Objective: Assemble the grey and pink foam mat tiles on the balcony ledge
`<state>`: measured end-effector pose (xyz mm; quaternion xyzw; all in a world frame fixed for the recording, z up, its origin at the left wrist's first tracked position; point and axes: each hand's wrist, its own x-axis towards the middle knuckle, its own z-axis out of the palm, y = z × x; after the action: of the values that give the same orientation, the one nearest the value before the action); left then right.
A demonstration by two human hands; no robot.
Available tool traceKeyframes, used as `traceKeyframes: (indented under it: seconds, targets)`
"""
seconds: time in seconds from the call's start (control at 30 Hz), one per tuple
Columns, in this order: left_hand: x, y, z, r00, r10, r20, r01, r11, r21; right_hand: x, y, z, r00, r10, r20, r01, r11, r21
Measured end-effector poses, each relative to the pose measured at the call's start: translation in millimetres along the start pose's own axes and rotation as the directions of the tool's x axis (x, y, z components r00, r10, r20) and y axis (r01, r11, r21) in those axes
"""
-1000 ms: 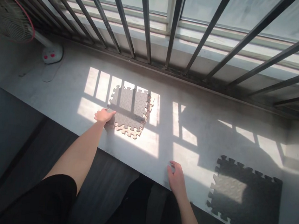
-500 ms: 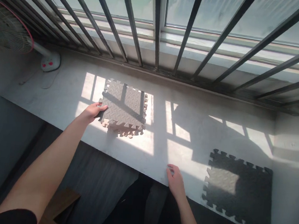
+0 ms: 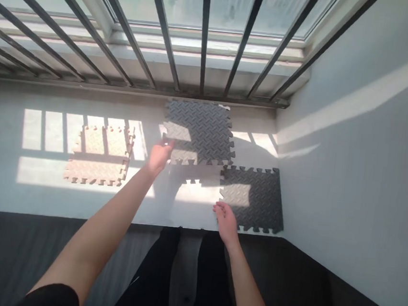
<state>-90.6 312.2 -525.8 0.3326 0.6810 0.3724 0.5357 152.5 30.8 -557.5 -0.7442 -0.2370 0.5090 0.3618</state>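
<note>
Left hand [image 3: 159,157] is spread, nothing held, over the 7 o'clock corner of the grey foam mat [image 3: 199,133]; contact can't be told. The mat is squarish, no clear long axis. Right hand [image 3: 226,224] is loosely curled, empty, at the 7 o'clock corner of a second mat [image 3: 257,199], 4 o'clock from the first. Versus the earlier frame, the sunlit mat [image 3: 99,155] on the ledge [image 3: 170,205] is released, now 9 o'clock from left hand.

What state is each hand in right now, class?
Left hand: open, holding nothing, beside the upper dark foam mat.
Right hand: curled at the lower dark foam mat; grip unclear.
</note>
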Motion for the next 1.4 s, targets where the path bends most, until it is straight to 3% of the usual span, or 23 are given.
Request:
traceKeyframes:
  seconds: [0.1, 0.2, 0.3, 0.43, 0.53, 0.73, 0.9, 1.0, 1.2, 1.4]
  targets:
    - [-8, -20, 87.7, 0.995, -0.068, 0.072, 0.078, 0.987, -0.140, 9, 5, -51, 0.999, -0.002, -0.037, 0.002, 1.000, -0.010]
    - [-11, -38, 150.7, 0.978, -0.079, 0.191, 0.118, 0.973, -0.200, 16, 13, -96, 0.999, -0.006, -0.046, 0.004, 0.999, -0.039]
    - [-12, -56, 190.6, 0.967, -0.071, 0.246, 0.118, 0.976, -0.182, 21, 22, -130, 0.998, -0.007, -0.068, 0.005, 1.000, -0.027]
    - [-16, -77, 222.9, 0.959, -0.086, 0.269, 0.125, 0.984, -0.129, 26, 32, -157, 0.999, 0.019, -0.050, -0.020, 1.000, -0.013]
    - [-19, -86, 239.9, 0.955, -0.095, 0.282, 0.133, 0.984, -0.119, 29, 35, -165, 0.999, 0.027, -0.024, -0.027, 1.000, -0.007]
    - [-15, -93, 264.9, 0.976, -0.069, 0.206, 0.087, 0.993, -0.079, 34, 29, -167, 0.999, 0.022, 0.043, -0.020, 0.999, -0.029]
    - [-10, -93, 272.5, 0.992, -0.016, 0.122, -0.002, 0.990, 0.143, 40, 20, -167, 0.996, 0.021, 0.086, -0.015, 0.997, -0.070]
    - [-11, -91, 271.6, 0.997, 0.038, 0.063, -0.058, 0.928, 0.367, 46, 16, -170, 0.995, 0.007, 0.095, 0.002, 0.996, -0.086]
    - [-22, -91, 266.4, 0.969, 0.227, 0.101, -0.237, 0.727, 0.645, 72, 1, -185, 0.992, -0.128, 0.017, 0.128, 0.959, -0.253]
    - [-50, -101, 257.1, 0.914, 0.303, 0.271, -0.403, 0.602, 0.689, 128, -17, -192, 0.941, -0.336, 0.024, 0.284, 0.751, -0.596]
